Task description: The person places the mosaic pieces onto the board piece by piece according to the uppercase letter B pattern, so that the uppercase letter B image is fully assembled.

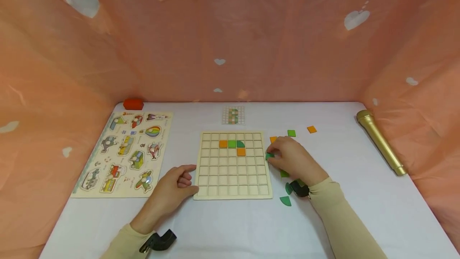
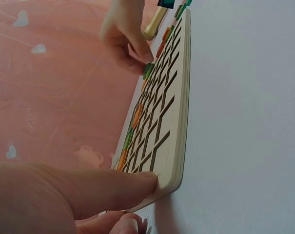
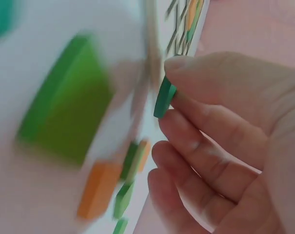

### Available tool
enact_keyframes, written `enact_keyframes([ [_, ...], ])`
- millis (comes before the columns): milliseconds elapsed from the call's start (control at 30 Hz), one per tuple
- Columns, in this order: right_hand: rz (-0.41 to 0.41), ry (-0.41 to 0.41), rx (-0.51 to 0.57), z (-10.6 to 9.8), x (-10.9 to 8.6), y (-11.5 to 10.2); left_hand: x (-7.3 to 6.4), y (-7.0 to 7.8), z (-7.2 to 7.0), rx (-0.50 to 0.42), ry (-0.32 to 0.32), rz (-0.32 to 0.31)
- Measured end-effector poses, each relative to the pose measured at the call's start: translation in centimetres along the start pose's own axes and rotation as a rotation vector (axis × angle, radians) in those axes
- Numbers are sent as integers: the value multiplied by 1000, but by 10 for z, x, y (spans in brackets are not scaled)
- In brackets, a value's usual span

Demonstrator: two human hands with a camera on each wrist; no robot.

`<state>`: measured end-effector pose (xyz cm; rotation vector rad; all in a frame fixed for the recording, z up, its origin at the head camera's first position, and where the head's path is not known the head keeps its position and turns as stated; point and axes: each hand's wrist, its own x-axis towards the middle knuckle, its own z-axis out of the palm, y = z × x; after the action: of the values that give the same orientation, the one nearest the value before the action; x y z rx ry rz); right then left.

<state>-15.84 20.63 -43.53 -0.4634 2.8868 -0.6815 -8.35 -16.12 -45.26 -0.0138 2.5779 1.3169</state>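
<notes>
Right hand (image 1: 295, 158): thumb and index pinching a dark green tile (image 3: 165, 97), remaining fingers loosely bent. Tile's full outline can't be read, fingers cover part of it. It sits just beside the right edge of the wooden grid board (image 1: 232, 170). Left hand (image 1: 172, 187): thumb tip on the board's frame near its near-left corner, index stretched to the left edge, other fingers folded in; how hard it presses, can't tell. Board is flat on the table, seven by seven recessed cells. Second row from the far side carries an orange square (image 1: 223, 144), a light green square (image 1: 232, 144) and a dark green quarter-circle (image 1: 240, 144), side by side; another orange square (image 1: 241, 152) sits directly nearer than the quarter-circle. Loose tiles lie around the right hand: orange (image 1: 312, 129) and light green (image 1: 291, 133) beyond it, a dark green quarter-circle (image 1: 285, 201) on the near side, others partly hidden by hand and wrist. Small pattern card (image 1: 233, 115) lies beyond the board. Further out: vehicle peg puzzle (image 1: 131, 186) at left, red block (image 1: 133, 104) at its far edge, gold microphone (image 1: 382, 144) along the table's right side. White tablecloth (image 1: 223, 227), pink curtain (image 1: 233, 31) with white hearts behind.
</notes>
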Motion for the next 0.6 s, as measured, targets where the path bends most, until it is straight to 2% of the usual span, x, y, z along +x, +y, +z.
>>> enact_keyframes([
  [100, -80, -7, -23, 5, 7, -14, -2, 0, 0, 1, 2, 1],
  [267, -169, -23, -10, 15, 22, -38, -1, -2, -3, -3, -3, 9],
  [400, -187, -49, 14, 23, 26, -49, 1, -3, -2, -16, -8, 20],
  [600, -200, -50, 7, 30, 25, -53, 1, -4, -2, -34, -13, 17],
])
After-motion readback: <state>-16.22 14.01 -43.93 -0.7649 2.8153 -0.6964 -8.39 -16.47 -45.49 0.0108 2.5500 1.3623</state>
